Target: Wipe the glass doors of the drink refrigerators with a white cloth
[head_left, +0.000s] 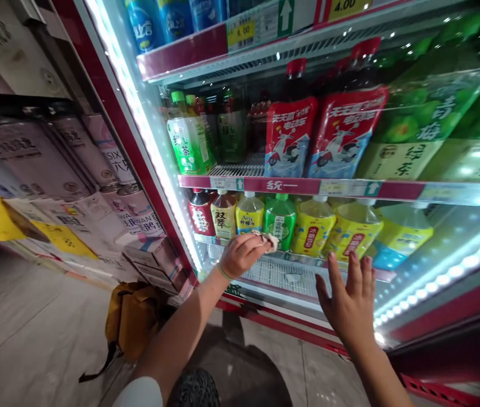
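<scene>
My left hand [242, 255] is closed around a crumpled pale cloth [270, 242], in front of the lower bottle row of a lit drinks fridge. Just behind the cloth are a green bottle [280, 217] and a yellow-and-blue bottle [249, 212]. My right hand [350, 299] is raised at the fridge front, fingers spread and holding nothing. Its fingertips overlap the bottom of the yellow bottles [352, 229]; whether they touch a glass pane or only hover, I cannot tell. Below this row lies a wire rack [280, 274] with a small pale piece [294, 278] on it.
Higher up, a shelf [299, 185] carries green tea bottles [187, 141], red-labelled bottles [291, 135] and large green bottles [426, 130]. A bright light strip [134, 113] runs along the left frame. Pink drink cartons [70, 212] are stacked at left, with a mustard backpack [132, 322] on the floor.
</scene>
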`<state>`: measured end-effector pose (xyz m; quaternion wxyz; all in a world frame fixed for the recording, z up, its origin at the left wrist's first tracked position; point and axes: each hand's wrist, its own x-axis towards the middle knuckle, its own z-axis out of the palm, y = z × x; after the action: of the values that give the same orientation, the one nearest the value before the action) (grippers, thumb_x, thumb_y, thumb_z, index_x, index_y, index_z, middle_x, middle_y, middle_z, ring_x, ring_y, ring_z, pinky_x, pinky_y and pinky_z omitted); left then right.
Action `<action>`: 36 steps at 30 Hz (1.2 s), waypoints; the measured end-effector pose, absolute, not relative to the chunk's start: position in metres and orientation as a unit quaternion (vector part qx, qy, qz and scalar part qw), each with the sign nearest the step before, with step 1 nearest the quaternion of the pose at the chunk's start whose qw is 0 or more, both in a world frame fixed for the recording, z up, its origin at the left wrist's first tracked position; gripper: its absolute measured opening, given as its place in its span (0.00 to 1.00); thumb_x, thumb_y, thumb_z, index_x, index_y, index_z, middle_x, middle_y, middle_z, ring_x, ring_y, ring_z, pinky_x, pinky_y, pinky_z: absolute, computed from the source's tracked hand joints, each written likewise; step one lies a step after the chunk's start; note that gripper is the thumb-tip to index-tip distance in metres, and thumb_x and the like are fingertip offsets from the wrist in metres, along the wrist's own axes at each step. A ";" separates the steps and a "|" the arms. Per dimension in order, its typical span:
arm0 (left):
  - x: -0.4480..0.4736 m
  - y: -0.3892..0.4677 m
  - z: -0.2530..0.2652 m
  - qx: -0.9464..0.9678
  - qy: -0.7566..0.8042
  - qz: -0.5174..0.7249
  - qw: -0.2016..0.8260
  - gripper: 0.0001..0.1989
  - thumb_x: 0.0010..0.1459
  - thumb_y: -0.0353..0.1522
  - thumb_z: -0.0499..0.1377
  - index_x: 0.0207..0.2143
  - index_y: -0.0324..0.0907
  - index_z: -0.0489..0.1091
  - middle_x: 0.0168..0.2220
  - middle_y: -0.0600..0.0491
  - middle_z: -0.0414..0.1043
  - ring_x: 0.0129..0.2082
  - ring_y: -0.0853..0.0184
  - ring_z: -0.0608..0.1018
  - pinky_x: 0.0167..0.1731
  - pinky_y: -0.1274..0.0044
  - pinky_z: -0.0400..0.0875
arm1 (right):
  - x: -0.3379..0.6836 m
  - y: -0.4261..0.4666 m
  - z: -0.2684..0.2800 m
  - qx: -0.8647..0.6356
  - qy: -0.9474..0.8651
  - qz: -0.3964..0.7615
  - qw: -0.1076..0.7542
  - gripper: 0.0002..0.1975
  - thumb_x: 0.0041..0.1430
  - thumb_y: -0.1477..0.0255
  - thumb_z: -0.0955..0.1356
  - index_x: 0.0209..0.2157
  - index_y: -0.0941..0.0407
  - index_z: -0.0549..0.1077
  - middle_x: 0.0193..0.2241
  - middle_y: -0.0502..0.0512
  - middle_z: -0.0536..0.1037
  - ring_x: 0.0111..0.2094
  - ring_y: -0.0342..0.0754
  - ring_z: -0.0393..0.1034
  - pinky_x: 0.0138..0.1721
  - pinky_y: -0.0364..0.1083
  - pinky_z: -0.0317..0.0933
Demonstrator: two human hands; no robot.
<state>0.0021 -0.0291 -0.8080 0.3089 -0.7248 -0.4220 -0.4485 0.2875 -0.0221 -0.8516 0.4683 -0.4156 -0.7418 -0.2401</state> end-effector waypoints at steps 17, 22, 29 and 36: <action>-0.052 -0.059 -0.898 -0.487 -0.595 -0.575 0.279 0.08 0.61 0.40 0.64 0.32 0.46 0.74 0.34 0.53 0.72 0.38 0.65 0.78 0.44 0.72 0.77 | 0.326 -0.029 -0.883 -0.435 -0.769 -0.219 0.413 0.46 0.66 0.66 0.70 0.75 0.50 0.42 0.76 0.66 0.35 0.74 0.77 0.36 0.64 0.76 0.55; -0.120 -0.063 -0.874 -0.341 -0.636 -0.615 0.318 0.09 0.68 0.36 0.57 0.44 0.41 0.71 0.43 0.47 0.71 0.49 0.60 0.74 0.55 0.62 0.70 | 0.321 -0.034 -0.879 -0.434 -0.778 -0.194 0.410 0.44 0.67 0.65 0.69 0.75 0.51 0.41 0.76 0.65 0.34 0.74 0.78 0.33 0.64 0.77 0.52; -0.012 -0.043 -0.904 -0.524 -0.573 -0.575 0.258 0.10 0.61 0.42 0.64 0.35 0.46 0.75 0.34 0.49 0.71 0.38 0.61 0.78 0.40 0.67 0.78 | 0.325 -0.039 -0.875 -0.438 -0.780 -0.185 0.408 0.43 0.68 0.67 0.68 0.75 0.49 0.41 0.76 0.62 0.34 0.74 0.76 0.33 0.66 0.77 0.50; -0.073 -0.059 -0.868 -0.500 -0.553 -0.593 0.304 0.06 0.67 0.34 0.58 0.43 0.44 0.74 0.40 0.47 0.70 0.45 0.60 0.76 0.48 0.63 0.75 | 0.326 -0.041 -0.872 -0.438 -0.785 -0.167 0.405 0.43 0.68 0.66 0.68 0.75 0.48 0.42 0.76 0.62 0.35 0.74 0.75 0.34 0.66 0.76 0.51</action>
<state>-0.0726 -0.0586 -0.8685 0.3036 -0.4999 -0.5530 -0.5934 0.3256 -0.0409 -0.8724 0.4053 -0.4378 -0.7849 -0.1675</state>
